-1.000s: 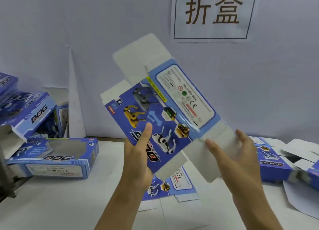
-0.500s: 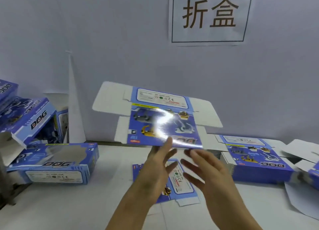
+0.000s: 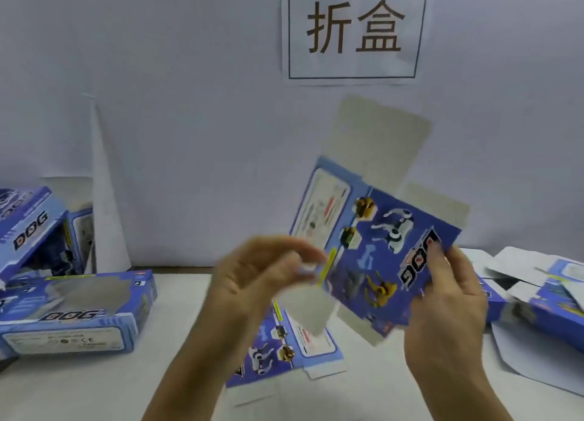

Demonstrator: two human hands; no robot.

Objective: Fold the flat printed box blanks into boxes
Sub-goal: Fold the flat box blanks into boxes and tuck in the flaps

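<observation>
Both hands hold one flat box blank (image 3: 379, 250) in the air above the table's (image 3: 94, 389) middle — right hand (image 3: 448, 300) pinching its printed edge, left hand (image 3: 262, 272) curled at its side panel, grip blurred. Step: opening the blank; next, squaring its panels.

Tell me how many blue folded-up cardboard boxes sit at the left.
2 clearly: one windowed blue cardboard box lying on the white table, another blue box tilted behind it. More may be hidden past the left edge.

Packing workstation, white table (image 3: 79, 386), folded boxes (image 3: 76, 313), wall sign (image 3: 354, 28)
</observation>
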